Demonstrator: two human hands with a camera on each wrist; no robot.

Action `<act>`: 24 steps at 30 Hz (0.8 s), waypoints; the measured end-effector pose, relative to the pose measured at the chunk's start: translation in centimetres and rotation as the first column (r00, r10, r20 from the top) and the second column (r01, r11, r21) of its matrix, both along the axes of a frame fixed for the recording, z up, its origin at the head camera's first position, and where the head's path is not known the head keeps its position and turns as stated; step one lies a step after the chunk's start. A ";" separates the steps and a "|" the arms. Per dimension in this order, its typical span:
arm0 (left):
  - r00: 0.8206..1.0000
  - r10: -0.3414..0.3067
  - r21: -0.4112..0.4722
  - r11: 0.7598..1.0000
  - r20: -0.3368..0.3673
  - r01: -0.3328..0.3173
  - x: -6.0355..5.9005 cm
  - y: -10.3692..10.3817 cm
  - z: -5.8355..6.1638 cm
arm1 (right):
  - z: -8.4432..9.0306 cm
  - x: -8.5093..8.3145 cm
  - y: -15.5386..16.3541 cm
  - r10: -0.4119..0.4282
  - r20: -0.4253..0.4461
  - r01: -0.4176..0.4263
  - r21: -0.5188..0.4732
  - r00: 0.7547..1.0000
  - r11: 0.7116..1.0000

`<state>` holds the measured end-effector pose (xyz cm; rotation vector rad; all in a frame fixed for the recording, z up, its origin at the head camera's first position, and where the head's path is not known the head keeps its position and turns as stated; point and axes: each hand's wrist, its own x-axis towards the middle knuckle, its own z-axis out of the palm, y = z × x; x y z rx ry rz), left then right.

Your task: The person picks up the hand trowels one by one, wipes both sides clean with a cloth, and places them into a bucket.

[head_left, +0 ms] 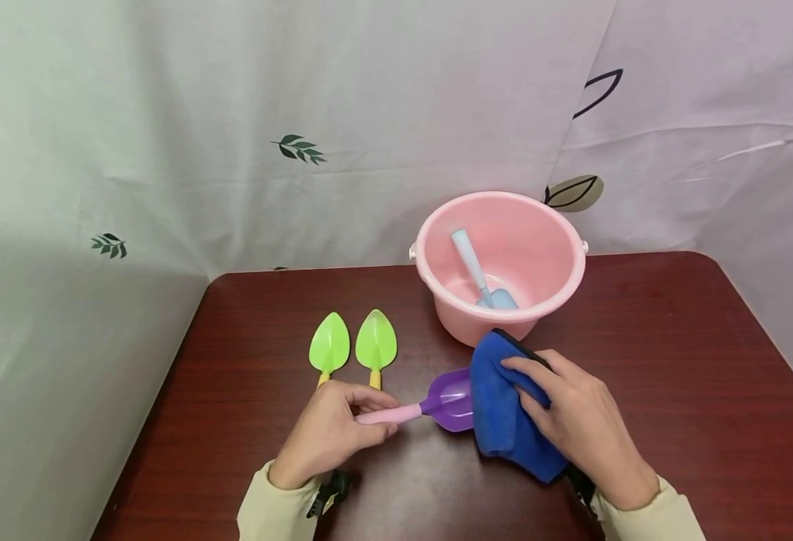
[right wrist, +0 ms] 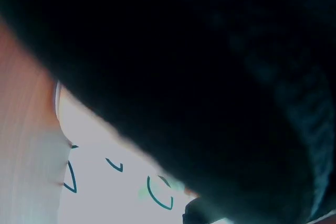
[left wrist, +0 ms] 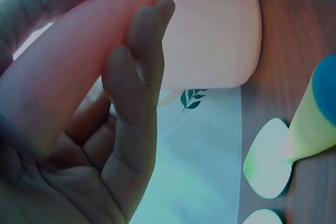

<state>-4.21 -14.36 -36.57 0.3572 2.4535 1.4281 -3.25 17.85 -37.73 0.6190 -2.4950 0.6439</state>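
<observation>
From my remote seat, the head view shows a dark red wooden table [head_left: 673,361] with a round pink plastic bucket [head_left: 500,259] standing toward its far edge; I place everything else by that bucket. Just in front of the bucket, my left hand [head_left: 331,432] has its fingers curled round the pale pink handle of a purple plastic toy scoop [head_left: 446,402], thumb and fingertips pinching the handle near its end; the scoop's bowl points toward the right hand. My right hand [head_left: 582,424], in front of the bucket and slightly to its right, presses a folded blue cloth [head_left: 504,417] against the scoop's bowl, fingers bent over the top of the cloth and gripping it; the cloth covers the bowl's right side and touches the table. Inside the bucket a light blue plastic toy shovel [head_left: 480,278] leans with its handle up against the wall. To the left of the bucket, two lime green plastic trowels with yellow handles [head_left: 352,346] lie side by side on the table, blades pointing away from me; their handles end just beside the left hand. The left wrist view shows the pink handle across the curled fingers [left wrist: 131,93]; the right wrist view is almost wholly dark cloth.
</observation>
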 end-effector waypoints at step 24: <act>0.999 -0.038 -0.045 0.998 0.020 0.039 -1.0 -3.1 0.6 | 0.9 0.3 0.9 0.095 0.053 -0.088 -0.116 0.994 0.989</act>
